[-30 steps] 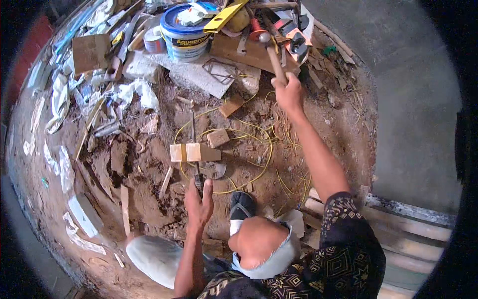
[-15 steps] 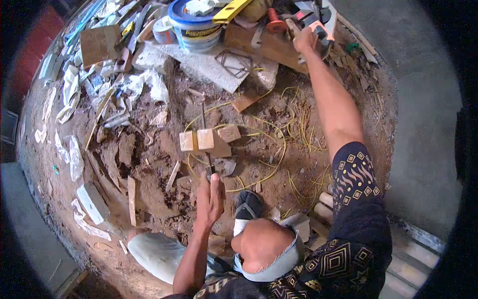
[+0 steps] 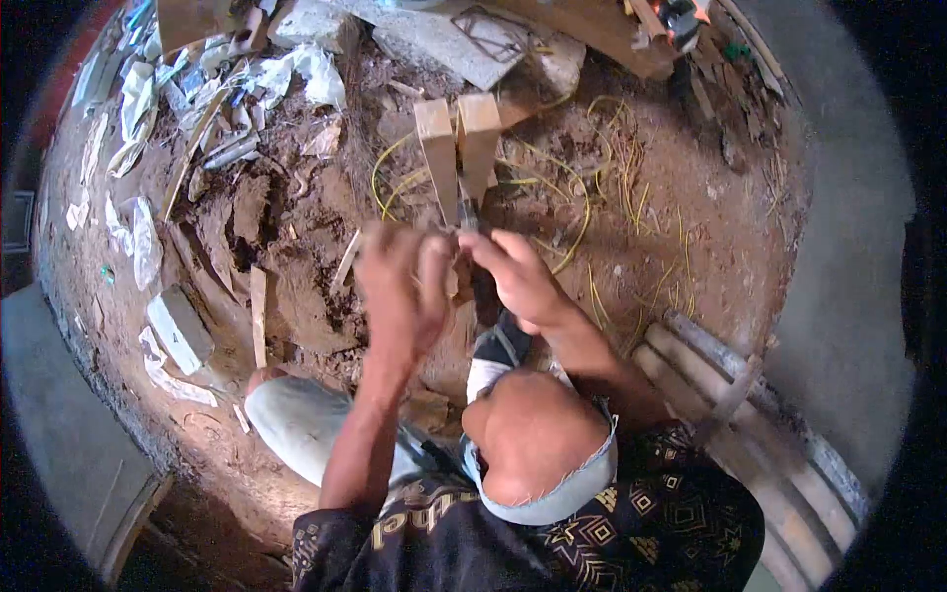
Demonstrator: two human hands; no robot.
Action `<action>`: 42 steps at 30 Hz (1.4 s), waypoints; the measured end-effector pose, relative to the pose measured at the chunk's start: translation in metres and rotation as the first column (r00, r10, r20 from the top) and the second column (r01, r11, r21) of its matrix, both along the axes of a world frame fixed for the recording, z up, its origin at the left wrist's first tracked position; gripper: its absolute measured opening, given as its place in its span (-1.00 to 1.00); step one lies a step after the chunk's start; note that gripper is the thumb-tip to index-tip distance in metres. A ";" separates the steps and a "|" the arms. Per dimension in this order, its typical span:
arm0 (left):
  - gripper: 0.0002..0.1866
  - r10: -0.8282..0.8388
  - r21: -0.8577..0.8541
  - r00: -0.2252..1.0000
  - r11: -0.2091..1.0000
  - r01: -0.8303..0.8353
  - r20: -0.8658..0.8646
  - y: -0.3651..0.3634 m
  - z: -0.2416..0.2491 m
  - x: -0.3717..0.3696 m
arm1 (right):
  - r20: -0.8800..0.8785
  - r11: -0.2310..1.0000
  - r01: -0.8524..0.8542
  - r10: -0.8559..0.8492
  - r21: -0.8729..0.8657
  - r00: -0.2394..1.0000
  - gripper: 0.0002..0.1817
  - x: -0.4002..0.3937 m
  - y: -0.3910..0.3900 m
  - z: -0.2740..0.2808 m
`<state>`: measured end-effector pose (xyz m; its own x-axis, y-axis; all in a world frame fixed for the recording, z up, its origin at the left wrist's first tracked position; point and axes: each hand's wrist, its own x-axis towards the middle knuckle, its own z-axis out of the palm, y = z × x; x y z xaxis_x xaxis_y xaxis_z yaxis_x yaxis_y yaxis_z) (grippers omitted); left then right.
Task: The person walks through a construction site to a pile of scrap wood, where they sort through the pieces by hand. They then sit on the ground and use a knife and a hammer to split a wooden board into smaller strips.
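Two wooden blocks [image 3: 477, 123] stand side by side in front of me, with a narrow gap between them. From the gap runs a metal-shafted tool [image 3: 468, 209] toward my hands; its dark lower part is mostly hidden. My right hand [image 3: 523, 281] closes its thumb and fingers around the near end of that shaft. Beside it, my left hand [image 3: 400, 291] is curled, close to the tool and blurred by motion; what lies inside its fingers is hidden. My shoe [image 3: 501, 340] is just below both hands, on the dirt.
Loose yellow cord [image 3: 582, 222] loops over the dirt. A pale block [image 3: 180, 331] and a wood strip [image 3: 258, 316] lie at left. Plastic scraps [image 3: 296, 74] and a concrete slab [image 3: 434, 44] are farther back. Several round poles [image 3: 750, 434] lie at right.
My right hand has come back from the pile at the far right to the tool. The blocks now point up toward me, and my left hand has risen nearer them. My view has tilted down.
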<state>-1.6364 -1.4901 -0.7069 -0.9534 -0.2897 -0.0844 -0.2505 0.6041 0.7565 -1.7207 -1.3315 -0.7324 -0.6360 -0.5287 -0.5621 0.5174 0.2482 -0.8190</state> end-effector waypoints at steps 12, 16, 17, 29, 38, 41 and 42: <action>-0.78 -0.113 -0.174 0.882 0.984 0.036 -0.457 -0.047 0.048 -0.075 | 0.332 0.982 -0.045 0.105 -0.183 0.937 -0.75 -0.007 0.006 0.022; -0.72 0.042 -0.027 0.911 0.998 -0.058 -0.411 -0.053 0.037 -0.042 | -0.200 0.994 -0.103 0.109 0.043 0.974 -0.88 0.000 0.013 -0.003; -0.68 0.159 0.039 0.919 0.987 -0.156 -0.362 -0.053 0.034 -0.032 | -0.287 1.000 -0.023 0.025 0.010 0.958 -0.83 -0.001 0.012 -0.001; -0.46 0.506 0.356 0.858 0.821 -0.446 -0.091 -0.062 -0.003 0.061 | -0.786 0.718 0.617 -0.162 0.321 0.597 -0.54 -0.080 0.034 -0.094; -0.51 0.502 0.479 0.781 0.617 -0.624 0.371 -0.051 -0.012 0.106 | -0.874 0.744 0.586 -0.005 0.322 0.486 -0.52 -0.091 0.040 -0.149; -0.47 0.470 0.273 0.835 0.795 -0.542 0.288 -0.038 -0.007 0.115 | -0.774 0.702 0.622 -0.159 0.347 0.612 -0.49 -0.093 0.040 -0.142; -0.47 0.472 0.277 0.831 0.790 -0.547 0.295 -0.033 -0.004 0.117 | -0.773 0.702 0.617 -0.150 0.355 0.616 -0.49 -0.093 0.040 -0.138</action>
